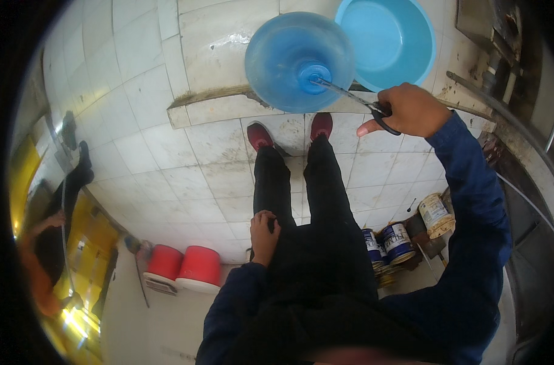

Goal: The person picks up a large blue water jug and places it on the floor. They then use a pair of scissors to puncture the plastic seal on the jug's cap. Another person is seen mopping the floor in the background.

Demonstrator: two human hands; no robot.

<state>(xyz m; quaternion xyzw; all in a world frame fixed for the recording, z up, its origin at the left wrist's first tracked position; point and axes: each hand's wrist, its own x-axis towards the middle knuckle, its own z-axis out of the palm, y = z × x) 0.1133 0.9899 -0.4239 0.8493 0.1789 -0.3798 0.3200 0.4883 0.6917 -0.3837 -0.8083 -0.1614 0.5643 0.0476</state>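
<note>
My right hand (407, 112) grips a pair of scissors (348, 95) by its black handles, the thumb pointing left. Its long metal blades reach to the neck (314, 75) of a large blue plastic water bottle (277, 50), and the tips lie over the mouth. How far they go in cannot be made out. The bottle is in front of my feet, at the edge of a low tiled step (222, 112). On my thigh rests my left hand (264, 237), thumb apart from the fingers, nothing visible in it.
A light blue plastic basin (386, 41) touches or nearly touches the bottle's right side. Red buckets (198, 267) and paint cans (397, 244) stand along the wall behind me. Metal pipes (500, 109) run at right. Another person (44, 273) holds a long pole at far left.
</note>
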